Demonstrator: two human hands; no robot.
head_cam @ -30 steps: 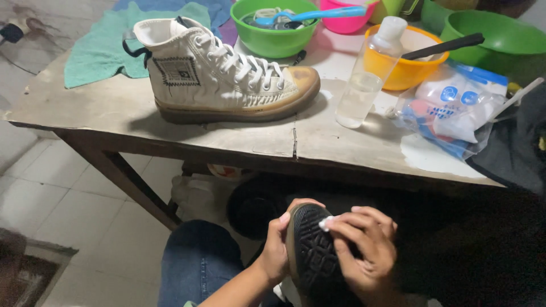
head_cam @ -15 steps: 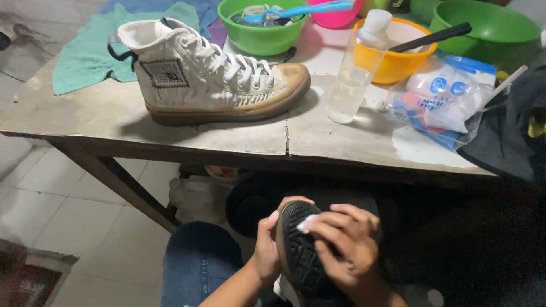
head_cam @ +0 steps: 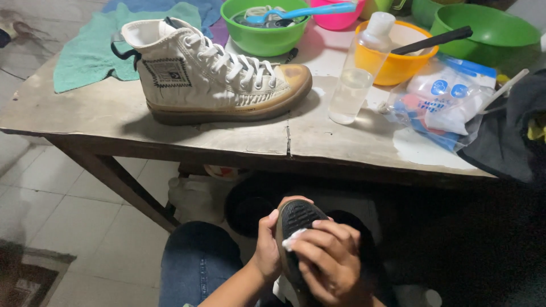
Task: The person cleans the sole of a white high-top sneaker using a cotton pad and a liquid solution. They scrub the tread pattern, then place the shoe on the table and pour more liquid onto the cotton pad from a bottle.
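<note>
Below the table's front edge, my left hand [head_cam: 266, 245] grips a shoe [head_cam: 296, 217] held sole-up over my lap; the dark ribbed sole faces me. My right hand [head_cam: 331, 261] presses a small white pad [head_cam: 293, 238] against the edge of that sole, fingers curled over it. On the worn table [head_cam: 239, 136] stands a matching white high-top sneaker [head_cam: 211, 77] with white laces and a yellowed toe, pointing right. A clear plastic bottle [head_cam: 359, 71] with some liquid stands to its right.
At the back stand a green bowl [head_cam: 263, 35] with a blue brush, a pink bowl [head_cam: 336, 17], an orange bowl [head_cam: 405, 57] with a black handle and a large green basin [head_cam: 483, 34]. A teal cloth [head_cam: 85, 54] lies back left, a plastic bag of white pads [head_cam: 443, 99] right.
The view has shifted slightly. My right hand has slid the white pad along the sole's edge toward the toe; my left hand keeps its hold on the shoe.
</note>
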